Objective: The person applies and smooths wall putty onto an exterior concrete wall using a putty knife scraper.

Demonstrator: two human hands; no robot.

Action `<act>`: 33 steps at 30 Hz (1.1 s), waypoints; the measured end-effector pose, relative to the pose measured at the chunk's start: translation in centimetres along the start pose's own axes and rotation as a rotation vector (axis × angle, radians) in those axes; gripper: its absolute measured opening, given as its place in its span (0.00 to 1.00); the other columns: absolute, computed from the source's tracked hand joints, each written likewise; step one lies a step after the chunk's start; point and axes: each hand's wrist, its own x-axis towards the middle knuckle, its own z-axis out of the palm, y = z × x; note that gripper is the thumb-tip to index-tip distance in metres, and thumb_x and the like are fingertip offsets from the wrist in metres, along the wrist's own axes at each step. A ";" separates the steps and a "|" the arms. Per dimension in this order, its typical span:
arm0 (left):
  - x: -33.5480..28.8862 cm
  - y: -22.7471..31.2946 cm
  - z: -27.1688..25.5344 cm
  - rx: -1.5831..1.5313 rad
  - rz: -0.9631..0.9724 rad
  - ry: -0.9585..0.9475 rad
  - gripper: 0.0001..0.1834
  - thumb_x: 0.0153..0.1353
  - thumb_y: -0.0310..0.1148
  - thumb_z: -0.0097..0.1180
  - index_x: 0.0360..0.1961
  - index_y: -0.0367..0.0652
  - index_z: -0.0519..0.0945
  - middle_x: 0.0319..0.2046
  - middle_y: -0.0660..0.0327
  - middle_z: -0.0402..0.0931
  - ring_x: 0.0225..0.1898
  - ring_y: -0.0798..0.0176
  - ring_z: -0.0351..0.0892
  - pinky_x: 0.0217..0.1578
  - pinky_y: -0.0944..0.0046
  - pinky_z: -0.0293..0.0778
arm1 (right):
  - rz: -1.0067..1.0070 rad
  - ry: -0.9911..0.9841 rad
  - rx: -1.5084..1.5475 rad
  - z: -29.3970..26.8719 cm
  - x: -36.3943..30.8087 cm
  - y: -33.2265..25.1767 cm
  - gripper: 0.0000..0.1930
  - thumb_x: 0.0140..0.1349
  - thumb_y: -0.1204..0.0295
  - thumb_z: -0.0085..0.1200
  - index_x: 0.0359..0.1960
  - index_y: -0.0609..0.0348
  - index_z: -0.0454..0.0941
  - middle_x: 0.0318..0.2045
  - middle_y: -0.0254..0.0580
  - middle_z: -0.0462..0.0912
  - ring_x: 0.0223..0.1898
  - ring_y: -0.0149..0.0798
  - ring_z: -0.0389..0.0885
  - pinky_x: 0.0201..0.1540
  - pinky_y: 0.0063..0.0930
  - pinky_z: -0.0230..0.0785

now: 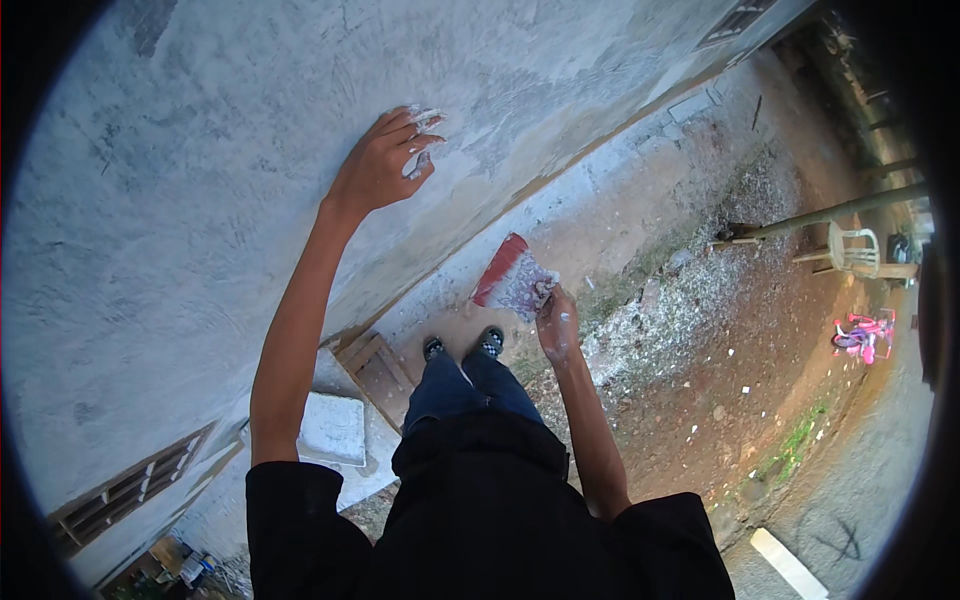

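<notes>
Head view: our left hand (383, 162) is half-curled by the plastered wall (200, 210), whether around anything we cannot tell; our right hand (557, 326) grips a paste-smeared red board (500, 270) beyond our shoes (491, 342)

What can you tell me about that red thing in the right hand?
The red piece looks flat, broad and perhaps plastic. Its edge away from the hand is bare red; white, plaster-like paste covers the rest, lumpier near the fingers. The right hand grips its near side, holding it ahead of the feet.
</notes>
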 end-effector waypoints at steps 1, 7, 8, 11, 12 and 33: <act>0.0 0.6 -0.6 -0.037 -0.052 0.120 0.15 0.44 0.24 0.61 0.37 0.40 0.80 0.41 0.57 0.78 0.46 0.54 0.73 0.56 0.56 0.64 | -0.013 -0.043 -0.047 -0.4 0.6 0.3 0.13 0.67 0.72 0.35 0.44 0.66 0.71 0.40 0.43 0.78 0.43 0.37 0.77 0.50 0.32 0.70; -10.3 7.1 0.6 -0.210 -0.583 0.168 0.16 0.49 0.32 0.58 0.41 0.39 0.80 0.32 0.51 0.79 0.41 0.53 0.73 0.51 0.59 0.64 | 0.284 -0.146 -0.151 -0.9 1.5 5.3 0.15 0.67 0.67 0.35 0.47 0.63 0.70 0.45 0.45 0.77 0.47 0.41 0.76 0.53 0.37 0.68; -13.9 8.2 0.8 -0.269 -0.744 0.205 0.17 0.50 0.33 0.58 0.41 0.37 0.79 0.33 0.49 0.79 0.42 0.50 0.73 0.50 0.58 0.66 | 0.290 -0.123 -0.156 -0.2 1.1 6.3 0.15 0.68 0.66 0.34 0.47 0.63 0.70 0.45 0.45 0.77 0.47 0.42 0.76 0.53 0.38 0.67; -26.0 12.4 4.8 -0.436 -1.228 0.215 0.20 0.51 0.35 0.59 0.43 0.34 0.77 0.37 0.45 0.77 0.44 0.43 0.72 0.49 0.53 0.67 | 0.422 -0.162 -0.197 -1.8 1.0 8.4 0.16 0.67 0.66 0.35 0.48 0.64 0.70 0.47 0.47 0.76 0.50 0.42 0.74 0.56 0.40 0.66; -30.2 14.0 5.7 -0.444 -1.306 0.277 0.19 0.52 0.36 0.58 0.43 0.35 0.77 0.36 0.44 0.77 0.42 0.43 0.74 0.46 0.52 0.69 | 0.463 -0.172 -0.192 -2.1 1.2 9.2 0.16 0.67 0.66 0.35 0.48 0.64 0.70 0.48 0.47 0.76 0.51 0.43 0.74 0.56 0.40 0.66; -74.2 36.0 19.4 -0.791 -2.349 1.666 0.16 0.64 0.33 0.44 0.43 0.32 0.77 0.32 0.53 0.80 0.31 0.63 0.79 0.33 0.64 0.73 | 0.234 -1.652 -2.019 14.6 -11.7 57.3 0.15 0.55 0.66 0.48 0.34 0.66 0.78 0.24 0.56 0.79 0.28 0.47 0.79 0.32 0.36 0.67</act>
